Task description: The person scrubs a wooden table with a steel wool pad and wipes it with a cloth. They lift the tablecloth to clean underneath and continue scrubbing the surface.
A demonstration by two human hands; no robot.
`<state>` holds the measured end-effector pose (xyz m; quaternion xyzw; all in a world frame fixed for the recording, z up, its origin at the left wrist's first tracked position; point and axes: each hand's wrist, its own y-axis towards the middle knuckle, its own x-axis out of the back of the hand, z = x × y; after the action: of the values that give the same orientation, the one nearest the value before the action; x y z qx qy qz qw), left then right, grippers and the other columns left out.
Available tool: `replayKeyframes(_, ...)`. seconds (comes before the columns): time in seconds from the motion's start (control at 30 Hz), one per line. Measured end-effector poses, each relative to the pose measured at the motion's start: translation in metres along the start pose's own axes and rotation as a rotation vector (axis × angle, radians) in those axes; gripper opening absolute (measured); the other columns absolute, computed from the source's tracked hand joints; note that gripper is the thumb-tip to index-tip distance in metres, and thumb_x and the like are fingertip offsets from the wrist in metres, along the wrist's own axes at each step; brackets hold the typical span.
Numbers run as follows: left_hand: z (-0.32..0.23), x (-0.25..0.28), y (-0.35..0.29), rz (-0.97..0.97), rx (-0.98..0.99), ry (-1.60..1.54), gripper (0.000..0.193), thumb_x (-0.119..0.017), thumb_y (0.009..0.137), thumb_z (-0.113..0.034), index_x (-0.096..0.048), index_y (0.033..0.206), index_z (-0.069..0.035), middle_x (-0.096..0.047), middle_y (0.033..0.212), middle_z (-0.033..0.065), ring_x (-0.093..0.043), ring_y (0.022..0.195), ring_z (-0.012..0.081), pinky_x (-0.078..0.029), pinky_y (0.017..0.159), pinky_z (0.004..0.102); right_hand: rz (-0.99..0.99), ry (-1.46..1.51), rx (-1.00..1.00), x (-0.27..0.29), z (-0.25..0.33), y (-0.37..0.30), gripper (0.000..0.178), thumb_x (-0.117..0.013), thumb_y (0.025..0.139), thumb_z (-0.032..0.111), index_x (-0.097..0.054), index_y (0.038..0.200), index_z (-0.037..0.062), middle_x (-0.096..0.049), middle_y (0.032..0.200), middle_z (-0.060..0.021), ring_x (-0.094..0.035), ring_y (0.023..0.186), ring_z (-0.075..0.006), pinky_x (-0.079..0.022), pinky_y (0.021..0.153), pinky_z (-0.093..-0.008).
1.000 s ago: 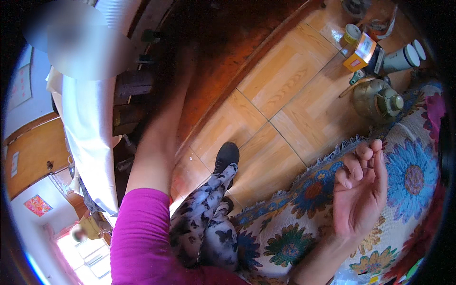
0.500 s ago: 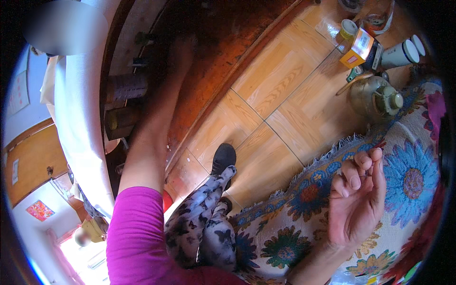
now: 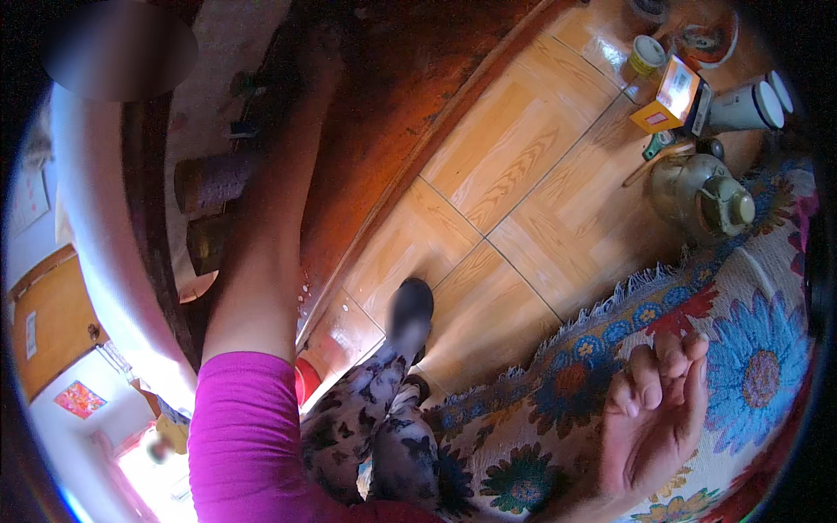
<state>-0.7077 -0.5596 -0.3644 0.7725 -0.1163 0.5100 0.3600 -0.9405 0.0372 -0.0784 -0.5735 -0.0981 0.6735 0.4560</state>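
My left arm reaches far forward into a dark recess beside a reddish-brown wooden board (image 3: 384, 148). My left hand (image 3: 324, 57) is deep in shadow there, and its fingers and anything in them cannot be made out. Beside that forearm stand a dim purplish cylindrical container (image 3: 209, 183) and a brownish one (image 3: 207, 242). My right hand (image 3: 649, 418) rests palm up over a flower-patterned woven cover (image 3: 567, 427). Its fingers are curled in, with the thumb tip close to the index finger. Nothing shows in the palm.
On the wood-patterned tile floor (image 3: 488, 157) at the far right stand a greenish kettle-like vessel (image 3: 689, 196), an orange-and-white box (image 3: 671, 100), a yellow-labelled can (image 3: 645, 54) and a white cylinder (image 3: 745, 106). A white curtain-like cloth (image 3: 96, 227) hangs at left.
The view has shifted slightly, so the right hand and cover sit lower. The left arm stays stretched into the dark recess, and the right hand keeps its curled pose.
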Motion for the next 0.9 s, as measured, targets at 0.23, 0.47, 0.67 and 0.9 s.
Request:
replayKeyframes(0.23, 0.018, -0.069, 0.049, 0.048, -0.336, 0.416, 0.034, -0.059, 0.093, -0.030, -0.070, 0.107, -0.001, -0.069, 0.103, 0.0162, -0.066, 0.102, 0.0268, -0.053, 0.087, 0.0402, -0.142, -0.063, 0.033, 0.004, -0.003, 0.003, 0.015, -0.053, 0.101, 0.018, -0.048, 0.110, 0.0065, -0.050, 0.092, -0.0060, -0.045, 0.069, -0.0115, -0.042, 0.059, -0.0245)
replayKeyframes(0.47, -0.057, 0.002, -0.004, -0.040, 0.444, -0.041, 0.030, -0.063, 0.095, -0.021, -0.067, 0.124, -0.010, -0.064, 0.124, 0.0180, -0.061, 0.114, 0.0340, -0.049, 0.098, 0.0452, -0.153, -0.066, 0.038, 0.002, -0.001, 0.001, 0.016, -0.054, 0.101, 0.019, -0.051, 0.111, 0.0062, -0.053, 0.093, -0.0056, -0.045, 0.069, -0.0104, -0.040, 0.059, -0.0236)
replayKeyframes(0.67, -0.172, 0.074, -0.105, 0.232, 0.160, 0.090, 0.033, -0.065, 0.093, -0.021, -0.067, 0.126, -0.020, -0.062, 0.129, 0.0115, -0.056, 0.121, 0.0326, -0.046, 0.104, 0.0430, -0.127, -0.065, 0.040, 0.004, 0.000, 0.003, 0.017, -0.054, 0.102, 0.021, -0.054, 0.110, 0.0064, -0.055, 0.092, -0.0055, -0.045, 0.068, -0.0104, -0.040, 0.059, -0.0234)
replayKeyframes(0.9, -0.249, -0.021, 0.010, 0.132, 0.075, -0.040, 0.033, -0.063, 0.092, -0.013, -0.070, 0.122, -0.024, -0.061, 0.132, 0.0113, -0.058, 0.121, 0.0322, -0.048, 0.102, 0.0421, -0.081, -0.058, 0.031, 0.005, -0.003, 0.001, 0.016, -0.053, 0.102, 0.021, -0.054, 0.111, 0.0066, -0.055, 0.093, -0.0054, -0.045, 0.069, -0.0100, -0.040, 0.059, -0.0230)
